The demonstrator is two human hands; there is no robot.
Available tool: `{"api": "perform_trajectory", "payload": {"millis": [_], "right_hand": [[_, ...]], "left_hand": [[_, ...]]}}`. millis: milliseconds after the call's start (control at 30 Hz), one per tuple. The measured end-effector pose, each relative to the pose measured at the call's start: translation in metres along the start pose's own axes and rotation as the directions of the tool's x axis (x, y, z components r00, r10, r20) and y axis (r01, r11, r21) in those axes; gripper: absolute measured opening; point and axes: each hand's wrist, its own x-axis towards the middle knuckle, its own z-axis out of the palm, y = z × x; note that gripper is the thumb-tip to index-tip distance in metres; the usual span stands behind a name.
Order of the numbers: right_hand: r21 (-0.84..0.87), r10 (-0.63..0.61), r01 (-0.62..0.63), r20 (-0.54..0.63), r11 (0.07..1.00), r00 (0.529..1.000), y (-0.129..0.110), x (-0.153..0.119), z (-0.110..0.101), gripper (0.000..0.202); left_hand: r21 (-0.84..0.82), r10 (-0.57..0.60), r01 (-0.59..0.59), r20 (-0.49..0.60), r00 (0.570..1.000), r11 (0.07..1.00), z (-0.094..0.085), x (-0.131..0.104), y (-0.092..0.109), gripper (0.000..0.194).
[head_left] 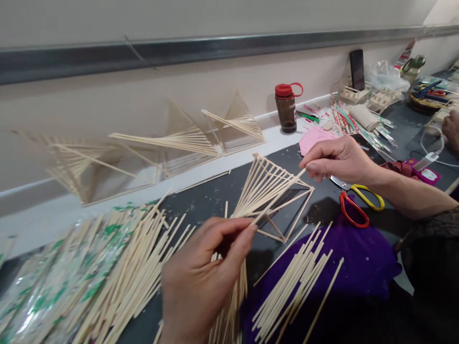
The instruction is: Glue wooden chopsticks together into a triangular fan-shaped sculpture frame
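A thin wooden stick [278,197] runs slantwise between my two hands. My left hand [210,267] pinches its near end between thumb and forefinger. At the far end, my right hand [333,160] pinches it the same way. Behind the stick, a small twisted frame of glued sticks [247,191] stands on the dark table. More loose sticks [292,286] lie on purple cloth [369,258] below my right hand. Scissors [353,222] with red and yellow handles rest beside my right wrist.
Wrapped chopsticks [53,282] and bare sticks [143,267] cover the left side. Finished stick frames [172,143] line the wall. A brown bottle [287,112], pink paper [315,137] and an upright phone [357,70] are further back. Another person's hand [451,131] shows at far right.
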Motion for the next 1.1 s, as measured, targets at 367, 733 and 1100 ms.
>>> {"api": "perform_trajectory", "payload": {"millis": [367, 733, 1100], "right_hand": [[0.024, 0.164, -0.163, -0.117, 0.986, 0.979, 0.033, 0.007, -0.022, 0.017], [-0.410, 0.515, -0.367, 0.348, 0.835, 0.783, 0.116, 0.022, -0.013, 0.026], [-0.036, 0.396, -0.412, -0.216, 0.910, 0.893, 0.099, 0.032, -0.044, 0.013]], "left_hand": [[-0.251, -0.387, 0.320, -0.295, 0.874, 0.914, -0.002, 0.000, 0.009, 0.010], [-0.311, -0.306, 0.225, -0.244, 0.920, 0.924, 0.003, -0.004, -0.005, 0.009], [-0.337, -0.292, 0.199, -0.251, 0.923, 0.920, 0.004, -0.001, -0.010, 0.007]]}}
